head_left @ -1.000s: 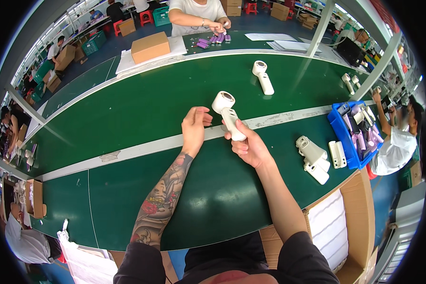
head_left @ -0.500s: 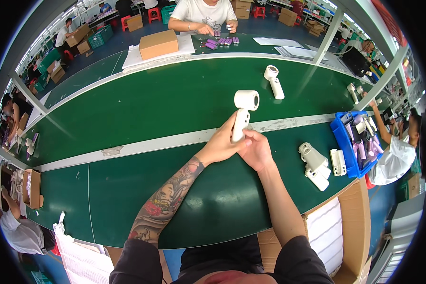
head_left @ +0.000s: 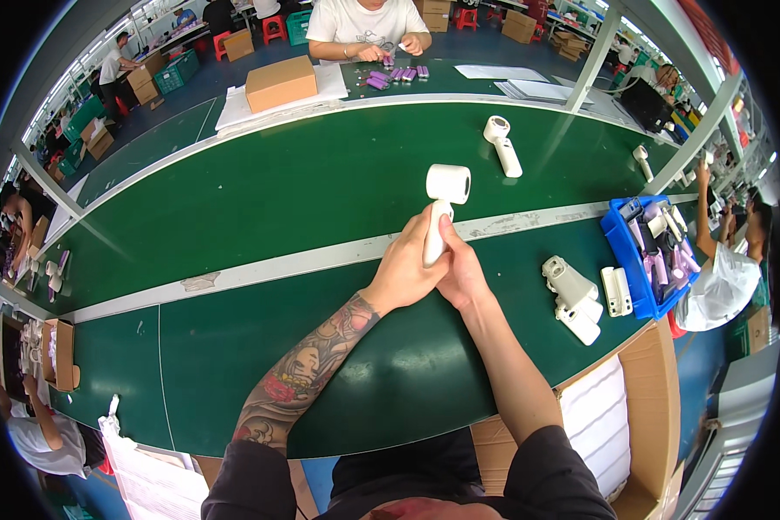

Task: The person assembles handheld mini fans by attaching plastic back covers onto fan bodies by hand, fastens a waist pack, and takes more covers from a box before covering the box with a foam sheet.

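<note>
A white handheld fan [head_left: 447,184] with a round drum-shaped head stands nearly upright above the pale strip along the table. My left hand [head_left: 405,270] is wrapped round its handle from the left. From the other side, my right hand [head_left: 463,270] grips the same handle, its thumb pressed against the front. My fingers hide the lower part of the handle. Farther off, a second white handheld fan [head_left: 504,149] lies on the green belt. To the right of my hands lie white plastic housings [head_left: 570,286] and a small white shell piece [head_left: 617,291].
A blue bin [head_left: 633,282] of purple and white parts stands at the right, beside a co-worker in white. Across the belt, another person handles purple pieces [head_left: 397,75] near a brown carton [head_left: 281,83]. An open cardboard box [head_left: 650,390] sits below the table's right edge.
My right thumb has moved up onto the handle's front, covering its buttons. The fan has barely shifted. At the right, the co-worker's raised arm has moved.
</note>
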{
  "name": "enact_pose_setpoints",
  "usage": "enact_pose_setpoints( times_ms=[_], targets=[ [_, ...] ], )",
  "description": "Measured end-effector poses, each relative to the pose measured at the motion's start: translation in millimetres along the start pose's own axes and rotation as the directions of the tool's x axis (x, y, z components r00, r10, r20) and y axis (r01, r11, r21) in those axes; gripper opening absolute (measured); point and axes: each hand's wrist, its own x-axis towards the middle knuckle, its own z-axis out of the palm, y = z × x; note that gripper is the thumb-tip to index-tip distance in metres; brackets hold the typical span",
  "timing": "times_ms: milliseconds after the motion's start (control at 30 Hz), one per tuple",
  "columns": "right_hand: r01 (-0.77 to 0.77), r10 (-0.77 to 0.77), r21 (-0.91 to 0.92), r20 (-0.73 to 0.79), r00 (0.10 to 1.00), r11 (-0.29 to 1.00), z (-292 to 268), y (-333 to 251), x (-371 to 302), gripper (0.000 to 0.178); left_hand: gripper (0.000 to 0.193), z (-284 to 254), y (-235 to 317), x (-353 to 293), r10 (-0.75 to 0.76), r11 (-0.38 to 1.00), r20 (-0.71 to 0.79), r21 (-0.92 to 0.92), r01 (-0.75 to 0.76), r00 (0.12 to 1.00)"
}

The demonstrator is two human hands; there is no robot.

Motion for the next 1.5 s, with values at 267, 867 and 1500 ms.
enact_pose_setpoints(
  times_ms=[267, 867, 1500],
  targets=[
    [0.045, -0.035, -0.189, 0.056, 0.998, 0.981, -8.4, -12.9, -2.8, 0.043, 0.037, -17.9, -34.6, 9.6, -0.028, 0.954, -0.110, -0.299, -0.006, 0.994],
    [0.136, -0.136, 0.018, -0.035, 0.990, 0.990, -25.0, -20.7, 12.1, 0.046, 0.027, -19.3, -43.3, 8.9, -0.328, 0.878, -0.212, -0.429, 0.214, 0.920],
    [0.460, -0.490, -0.795, 0.240, 0.838, 0.395, -28.5, 18.5, 16.4, 0.022, 0.025, -15.5, -44.6, 17.7, -0.235, 0.945, -0.183, -0.271, 0.181, 0.955]
  ],
)
